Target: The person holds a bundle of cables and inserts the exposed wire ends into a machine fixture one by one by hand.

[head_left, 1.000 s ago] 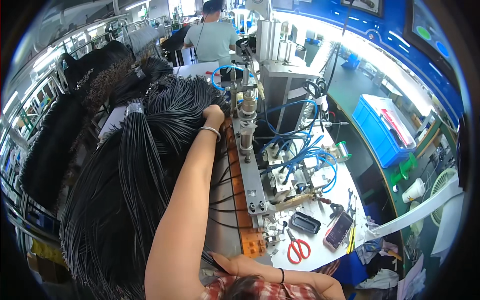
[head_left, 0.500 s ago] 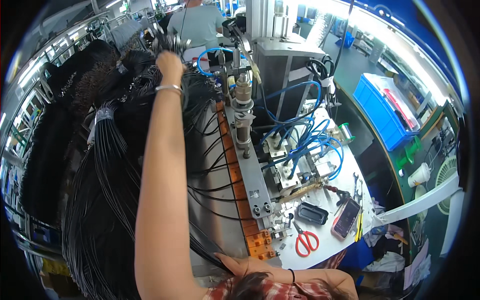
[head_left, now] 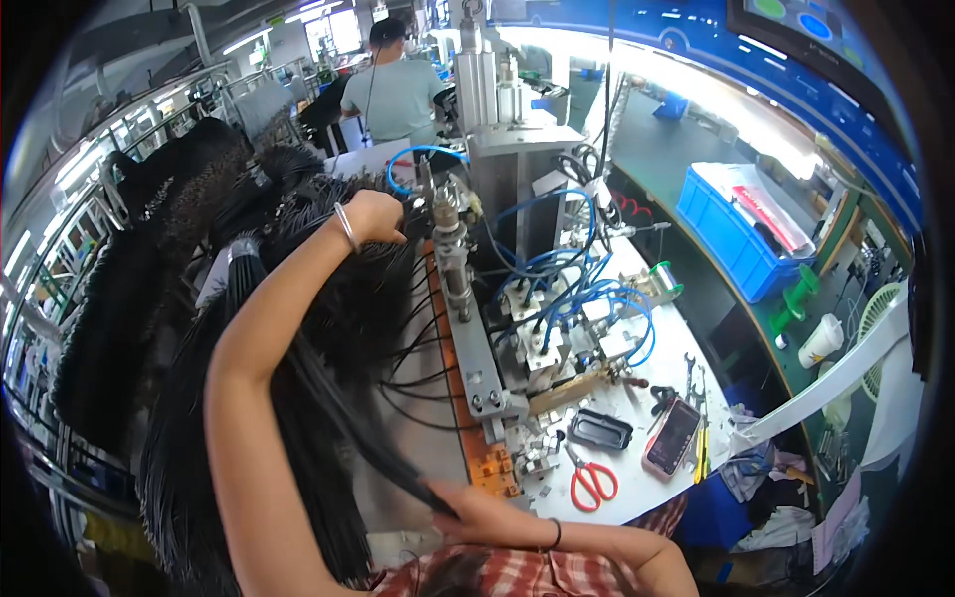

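Note:
My left hand (head_left: 376,217) reaches over a heap of thin black cables, near the top of the metal clamping machine (head_left: 456,254). Its fingers are curled in, and what they may hold is hidden. Low in the middle, my right hand (head_left: 476,512) is closed round the end of a long bundle of black cables (head_left: 370,438). That bundle runs up and left, under my left forearm. Several single cables cross the grey tabletop to an orange strip (head_left: 453,363) beside the machine. A second, taped cable bundle (head_left: 242,261) hangs at the left.
Red-handled scissors (head_left: 593,486), a black tray (head_left: 600,430) and a phone (head_left: 671,438) lie on the white plate right of the machine. Blue air hoses (head_left: 597,294) loop above it. A blue crate (head_left: 741,234) stands on the right bench. Another person (head_left: 393,95) sits ahead.
My left hand has come nearer and right, toward the machine, its elbow now bent. My right hand shows more fully, with the cable bundle raised and blurred. The view has shifted upward.

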Tool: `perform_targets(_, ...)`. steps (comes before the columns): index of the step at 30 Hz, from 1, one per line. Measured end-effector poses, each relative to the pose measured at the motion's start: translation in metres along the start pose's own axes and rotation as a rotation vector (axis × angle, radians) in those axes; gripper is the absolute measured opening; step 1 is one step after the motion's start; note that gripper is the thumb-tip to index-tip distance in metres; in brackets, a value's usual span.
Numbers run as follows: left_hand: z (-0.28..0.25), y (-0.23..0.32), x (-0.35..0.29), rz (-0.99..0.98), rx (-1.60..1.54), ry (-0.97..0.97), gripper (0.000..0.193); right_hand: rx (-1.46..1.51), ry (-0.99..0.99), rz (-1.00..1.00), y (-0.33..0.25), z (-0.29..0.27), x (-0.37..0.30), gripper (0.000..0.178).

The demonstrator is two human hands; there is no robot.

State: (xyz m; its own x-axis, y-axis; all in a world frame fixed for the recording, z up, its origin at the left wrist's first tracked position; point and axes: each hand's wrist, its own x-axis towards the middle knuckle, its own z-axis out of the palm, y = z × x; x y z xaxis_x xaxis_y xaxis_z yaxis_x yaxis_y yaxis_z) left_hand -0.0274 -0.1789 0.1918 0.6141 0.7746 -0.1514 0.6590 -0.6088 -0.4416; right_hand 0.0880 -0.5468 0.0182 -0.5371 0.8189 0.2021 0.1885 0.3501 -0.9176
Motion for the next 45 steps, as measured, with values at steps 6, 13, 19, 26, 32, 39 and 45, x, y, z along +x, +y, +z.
perform_targets(6, 0.008, 0.120, -0.207, 0.824, -0.681, 0.292, 0.025, 0.343, -0.107, 0.277, -0.020, -0.036, -0.018, 0.041)
perform_targets(13, 0.029, 0.157, -0.235, 0.487, -0.189, 0.435, 0.011, -0.111, 0.122, 0.022, -0.021, -0.042, -0.045, 0.039)
perform_targets(19, 0.027, 0.183, -0.229, 0.606, -0.247, 0.393, 0.010, -0.390, 0.286, -0.188, -0.097, -0.105, -0.062, 0.032)
perform_targets(26, 0.059, 0.181, -0.230, 0.593, -0.545, 0.255, 0.010, 0.415, -0.030, -0.904, -0.124, -0.088, -0.047, 0.013)
perform_targets(32, 0.074, 0.167, -0.236, 0.528, -0.211, 0.194, 0.012, 0.406, 0.538, -0.577, -0.072, -0.103, -0.069, 0.004)
perform_targets(39, 0.026, 0.197, -0.222, 0.515, -0.341, 0.576, 0.025, 0.402, 1.078, 0.111, 0.028, -0.093, -0.072, 0.009)
perform_targets(45, 0.043, 0.224, -0.214, 0.455, -0.550, 0.703, 0.033, 0.606, 0.846, 0.148, 0.030, -0.057, -0.052, 0.010)
